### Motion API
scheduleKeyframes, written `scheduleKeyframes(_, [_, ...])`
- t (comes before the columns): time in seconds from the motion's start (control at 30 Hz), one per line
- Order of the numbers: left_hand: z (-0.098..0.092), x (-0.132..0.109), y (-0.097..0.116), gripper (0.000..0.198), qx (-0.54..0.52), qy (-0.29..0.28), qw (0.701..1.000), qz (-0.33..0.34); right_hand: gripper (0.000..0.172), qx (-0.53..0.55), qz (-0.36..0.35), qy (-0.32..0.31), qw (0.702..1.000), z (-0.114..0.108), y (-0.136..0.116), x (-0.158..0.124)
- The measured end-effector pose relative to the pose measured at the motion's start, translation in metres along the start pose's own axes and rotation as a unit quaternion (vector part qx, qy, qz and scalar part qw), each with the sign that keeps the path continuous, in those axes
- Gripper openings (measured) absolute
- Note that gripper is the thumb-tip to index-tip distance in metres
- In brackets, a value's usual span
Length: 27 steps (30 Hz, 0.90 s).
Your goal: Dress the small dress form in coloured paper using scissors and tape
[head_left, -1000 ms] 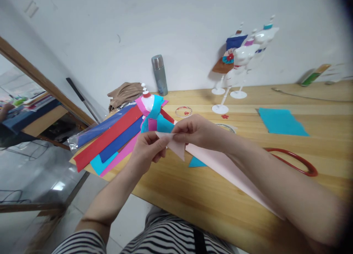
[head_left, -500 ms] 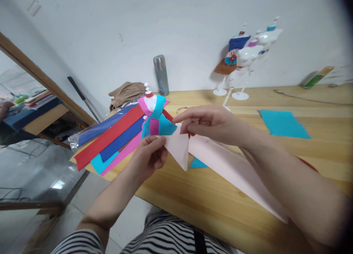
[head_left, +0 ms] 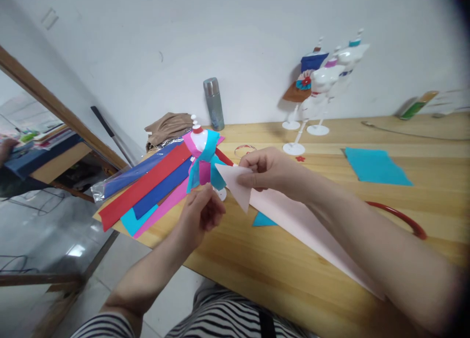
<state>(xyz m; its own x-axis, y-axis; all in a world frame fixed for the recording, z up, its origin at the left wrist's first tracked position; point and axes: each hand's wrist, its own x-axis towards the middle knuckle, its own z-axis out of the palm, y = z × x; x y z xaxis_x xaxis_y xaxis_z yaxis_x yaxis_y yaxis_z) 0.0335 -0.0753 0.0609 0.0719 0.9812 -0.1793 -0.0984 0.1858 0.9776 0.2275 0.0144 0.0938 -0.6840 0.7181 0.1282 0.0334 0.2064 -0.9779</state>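
Step in hand, as I judge it: handling one small cut piece in the air, one hand at a time.

Left side: red strip (head_left: 147,183) and blue strip (head_left: 164,190) lie fanned on the table; I would keep my left forearm low and clear of them. The dress form (head_left: 205,156), wrapped in pink and turquoise, stands just beyond my hands. The pale pink piece (head_left: 234,183) is up in front of it, overlapping its skirt edge in view; whether they touch, I cannot tell. Best practice, I think: light pinch near the edge, no crease, and free corners spread before the second hand takes hold.

Pose, left to right. Left hand (head_left: 202,210): reaching up from lower left, fingers loosely curled, thumb by the forefinger. Nothing shows in its grip; cannot tell if the tips meet. Right hand (head_left: 273,174): in from lower right, back of the hand up, thumb and forefinger pinched on the piece's upper right part. One corner points left, another down. Below its forearm lies the pale pink strip (head_left: 299,222); farther right, a red handle (head_left: 400,214).
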Motion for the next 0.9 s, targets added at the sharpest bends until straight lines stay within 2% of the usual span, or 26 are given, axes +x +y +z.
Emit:
scheduleKeyframes(0.07, [0.0,-0.002,0.003,0.06,0.036,0.053,0.995,0.082,0.024,0.014,0.021,-0.014,1.0,-0.001,-0.002,-0.001])
scheduleKeyframes(0.13, [0.003,-0.003,0.009,0.054,0.06,0.063,0.99,0.111,0.025,0.005,0.036,-0.028,0.999,-0.001,-0.004,-0.002])
scheduleKeyframes(0.33, [0.014,0.0,0.023,0.04,0.07,0.089,0.988,0.103,0.024,-0.043,0.041,-0.062,0.996,0.0,0.0,-0.001])
scheduleKeyframes(0.47, [0.015,0.001,0.024,0.035,0.06,0.097,0.987,0.113,0.03,-0.039,0.031,-0.055,0.997,0.0,0.001,0.001])
scheduleKeyframes(0.6, [0.015,0.001,0.026,0.032,0.043,0.099,0.988,0.11,0.028,-0.041,0.043,-0.051,0.997,0.0,0.002,0.002])
scheduleKeyframes(0.77, [0.015,0.004,0.027,0.034,0.05,0.102,0.987,0.114,0.031,-0.039,0.037,-0.059,0.997,0.0,0.005,0.002])
scheduleKeyframes(0.9, [0.013,0.006,0.025,0.037,0.06,0.098,0.988,0.107,0.038,-0.027,0.029,-0.039,0.998,0.0,0.005,0.003])
